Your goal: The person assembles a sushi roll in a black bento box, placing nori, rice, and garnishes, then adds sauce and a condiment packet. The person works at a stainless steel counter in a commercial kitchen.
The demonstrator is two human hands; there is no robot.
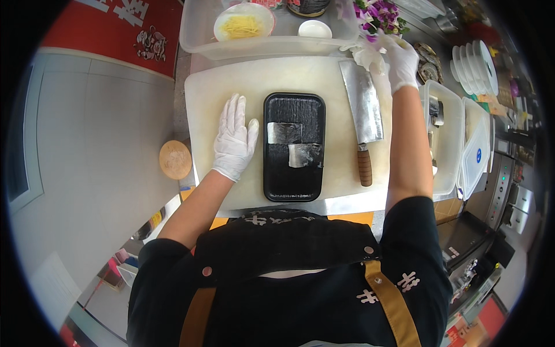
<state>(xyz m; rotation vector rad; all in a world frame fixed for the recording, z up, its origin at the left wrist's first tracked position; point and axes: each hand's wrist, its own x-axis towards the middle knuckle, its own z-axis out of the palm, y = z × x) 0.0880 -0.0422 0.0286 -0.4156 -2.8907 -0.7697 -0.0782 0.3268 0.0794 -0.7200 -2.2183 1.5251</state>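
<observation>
My left hand (234, 137), in a white glove, lies flat on the white cutting board (231, 78) with its fingers stretched out and nothing in it. Just right of it sits a black rectangular tray (293, 185). Two pieces of dark-skinned fish, one upper left (284, 133) and one lower right (305, 155), rest in the tray. My gloved right hand (400, 61) reaches to the far right, its fingers bent together at purple and white flowers (378, 17). Crumpled white plastic (369, 56) is beside those fingers. What the fingertips grip, if anything, is hidden.
A cleaver (363, 104) with a wooden handle lies on the board right of the tray. Behind stands a clear bin (283, 47) with a bowl of yellow shreds (243, 26) and a small white dish (315, 29). A container (448, 168) with fish pieces and stacked white plates (474, 66) are at right.
</observation>
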